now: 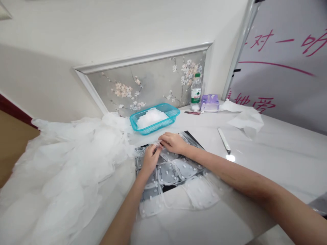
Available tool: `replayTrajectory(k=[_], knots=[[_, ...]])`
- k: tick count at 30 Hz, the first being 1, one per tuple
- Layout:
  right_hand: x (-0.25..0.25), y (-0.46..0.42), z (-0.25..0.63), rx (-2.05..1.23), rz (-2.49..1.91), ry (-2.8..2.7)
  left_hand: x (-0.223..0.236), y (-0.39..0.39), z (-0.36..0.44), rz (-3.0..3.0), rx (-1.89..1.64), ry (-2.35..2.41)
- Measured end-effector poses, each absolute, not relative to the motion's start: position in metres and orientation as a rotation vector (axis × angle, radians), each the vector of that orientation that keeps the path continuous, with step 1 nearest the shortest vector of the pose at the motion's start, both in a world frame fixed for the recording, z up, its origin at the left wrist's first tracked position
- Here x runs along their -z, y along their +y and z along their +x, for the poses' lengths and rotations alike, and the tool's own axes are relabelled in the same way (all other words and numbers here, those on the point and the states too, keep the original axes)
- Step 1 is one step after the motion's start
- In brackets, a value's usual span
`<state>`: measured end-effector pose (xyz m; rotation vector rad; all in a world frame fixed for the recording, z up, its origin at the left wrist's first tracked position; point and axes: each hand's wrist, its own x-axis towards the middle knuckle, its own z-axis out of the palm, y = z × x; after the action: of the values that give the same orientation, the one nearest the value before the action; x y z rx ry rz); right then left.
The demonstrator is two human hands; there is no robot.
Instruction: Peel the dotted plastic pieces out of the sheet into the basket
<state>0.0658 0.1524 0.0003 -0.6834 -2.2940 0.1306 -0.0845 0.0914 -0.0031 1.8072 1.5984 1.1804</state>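
Note:
A translucent, milky sheet of rounded panels with small raised studs (167,173) lies in front of me, partly over a black mat (170,188) and partly on the white table. At the sheet's far part, my left hand (151,158) pinches the plastic between thumb and fingers. My right hand (174,143) meets it there, fingers curled and closed on the same spot. The fingertips of both hands almost touch. Exactly what piece lies between them is too small and blurred to make out.
A heap of thin white translucent sheets (76,170) fills the left side. Behind the mat stands a turquoise basket (154,129) of white pieces. Farther right are a water bottle (196,95), a purple tissue pack (209,103), red-handled snips (192,113), a white cutter (224,140) and crumpled white sheeting (245,119).

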Motion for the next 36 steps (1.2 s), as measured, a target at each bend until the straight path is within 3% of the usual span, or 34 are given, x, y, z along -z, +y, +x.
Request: replayTrajectory(k=[8, 13, 19, 28, 32, 36], knots=[[0.008, 0.173, 0.066, -0.298, -1.026, -1.888, 0.003, 0.091, -0.082, 1.931, -1.040, 1.601], [0.012, 0.179, 0.070, -0.352, -1.009, -1.847, 0.003, 0.090, -0.083, 1.918, -1.040, 1.608], [0.004, 0.158, 0.066, 0.040, -0.550, -2.356, 0.005, 0.087, -0.084, 1.826, -1.167, 1.574], [-0.002, 0.153, 0.063, 0.345, -0.527, -2.528, -0.005, 0.081, -0.082, 1.680, -1.226, 1.535], [-0.004, 0.150, 0.062, 0.293, -0.610, -2.491, -0.004, 0.083, -0.083, 1.685, -1.194, 1.575], [0.000, 0.151, 0.063, 0.011, -0.803, -2.266, -0.005, 0.084, -0.081, 1.713, -1.179, 1.634]])
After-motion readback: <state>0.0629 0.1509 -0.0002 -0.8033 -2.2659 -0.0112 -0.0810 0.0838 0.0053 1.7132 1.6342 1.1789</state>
